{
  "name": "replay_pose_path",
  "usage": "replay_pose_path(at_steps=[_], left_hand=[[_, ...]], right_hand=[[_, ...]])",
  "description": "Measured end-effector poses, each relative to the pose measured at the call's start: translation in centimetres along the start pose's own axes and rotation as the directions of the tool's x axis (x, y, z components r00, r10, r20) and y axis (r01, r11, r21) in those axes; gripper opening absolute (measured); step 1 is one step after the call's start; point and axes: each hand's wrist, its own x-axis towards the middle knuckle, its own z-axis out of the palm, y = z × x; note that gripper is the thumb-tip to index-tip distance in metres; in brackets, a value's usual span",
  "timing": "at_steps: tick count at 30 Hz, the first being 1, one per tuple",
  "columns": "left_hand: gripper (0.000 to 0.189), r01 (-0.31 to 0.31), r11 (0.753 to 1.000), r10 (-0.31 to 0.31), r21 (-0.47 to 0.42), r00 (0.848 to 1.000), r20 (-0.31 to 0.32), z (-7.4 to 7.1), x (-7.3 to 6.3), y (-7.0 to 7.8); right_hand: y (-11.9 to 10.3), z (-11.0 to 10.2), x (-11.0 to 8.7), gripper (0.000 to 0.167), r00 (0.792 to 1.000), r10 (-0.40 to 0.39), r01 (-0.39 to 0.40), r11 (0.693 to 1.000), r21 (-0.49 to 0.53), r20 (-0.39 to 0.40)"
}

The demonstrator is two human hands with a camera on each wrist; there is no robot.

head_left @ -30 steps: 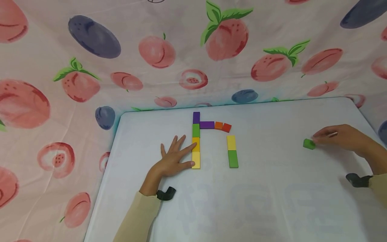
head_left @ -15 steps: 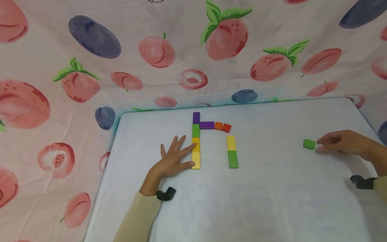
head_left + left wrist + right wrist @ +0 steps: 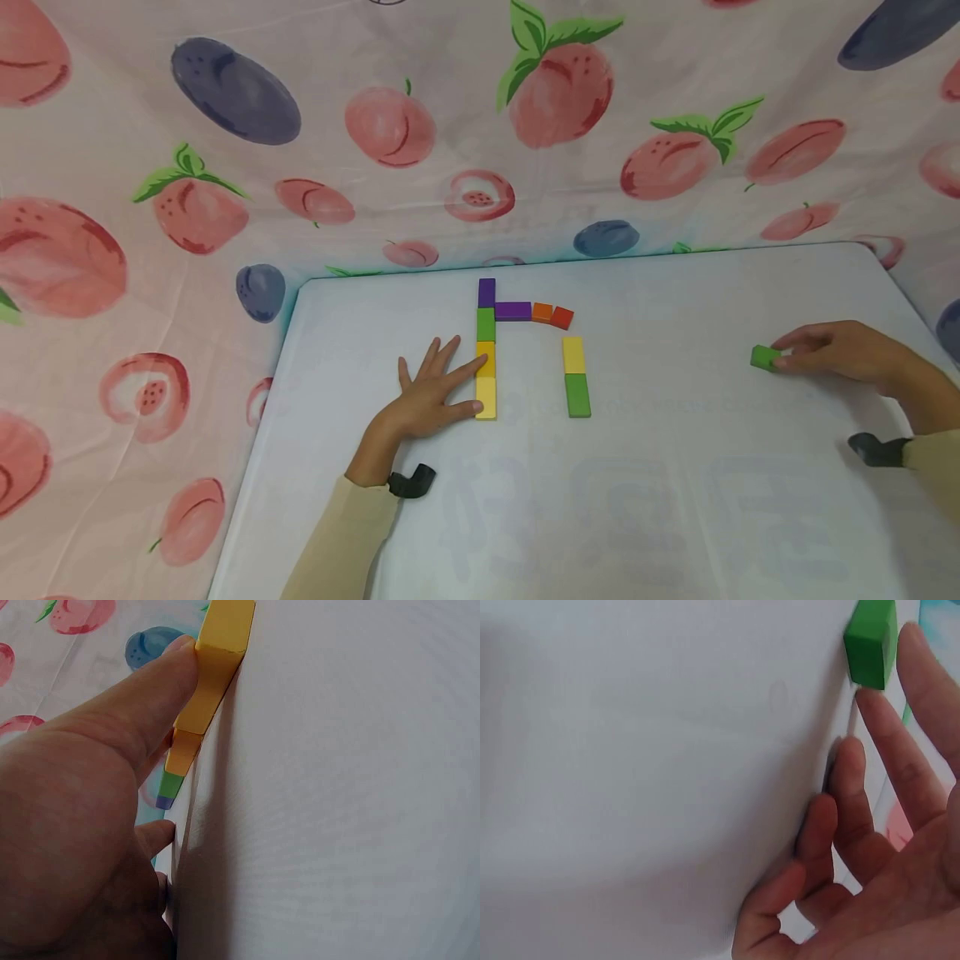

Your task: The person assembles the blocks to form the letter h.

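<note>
In the head view my left hand [image 3: 423,404] lies with fingers spread beside a column of blocks. Its index fingertip touches the darker yellow block [image 3: 489,347], and the thumb touches the lower yellow block [image 3: 487,398]. Above them in line are a green block [image 3: 486,325] and a purple block [image 3: 487,293]. Far to the right, my right hand [image 3: 847,358] reaches a loose green block [image 3: 761,357]. In the right wrist view, the thumb stands beside this green block [image 3: 870,645] with a small gap, and the index fingertip is just below it; the other fingers are loosely bent.
From the column a purple block [image 3: 513,312], an orange block [image 3: 542,312] and a red block [image 3: 562,317] run rightward. Below stand a yellow block [image 3: 573,355] and a green block [image 3: 578,396] end to end. A fruit-print cloth [image 3: 450,75] borders the white table [image 3: 675,500].
My right hand drew back from the loose green block, then came left to it again with the thumb lower. The left hand and the other blocks have stayed put.
</note>
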Motion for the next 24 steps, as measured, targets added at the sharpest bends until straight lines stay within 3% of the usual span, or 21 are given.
replay_pose_path(at_steps=[12, 19, 24], left_hand=[[0.072, -0.011, 1.000, 0.011, 0.003, 1.000, -0.006, 0.1, 0.0, -0.2], [0.072, -0.008, 1.000, 0.008, -0.004, 1.000, -0.006, 0.0, 0.0, -0.1], [0.072, -0.010, 1.000, 0.010, -0.010, 1.000, -0.009, -0.1, -0.1, 0.0]], right_hand=[[-0.2, 0.4, 0.1, 0.087, 1.000, 0.021, -0.020, 0.999, 0.040, -0.022], [-0.7, 0.6, -0.1, 0.074, 0.997, 0.015, -0.013, 1.000, 0.022, -0.078], [-1.3, 0.6, 0.0, 0.063, 0.995, 0.031, -0.025, 0.998, 0.063, -0.094]])
